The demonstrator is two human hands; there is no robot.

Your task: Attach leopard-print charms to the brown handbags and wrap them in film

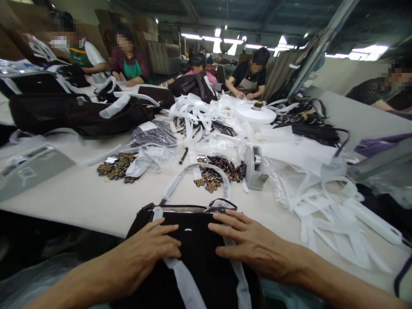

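A dark handbag (196, 253) lies at the table's front edge, its zipped top facing away from me. White wrapping covers its handles; one handle (185, 279) runs down the front towards me, and the far handle (193, 166) arches over the table. My left hand (157, 240) rests on the bag's left front, over the wrapped strap, with fingers stretched out. On the right front lies my right hand (241, 236), fingers spread near the zipper and the other strap end. A thin dark loop (223, 202) sticks up at the zipper's right end.
Leopard-patterned charms (120, 166) and darker charms (222, 171) lie beyond the bag, beside a grey tape dispenser (255, 167). White strips (334, 214) spread on the right. Dark bags (80, 111) are piled on the left. Several co-workers sit around the table (80, 193).
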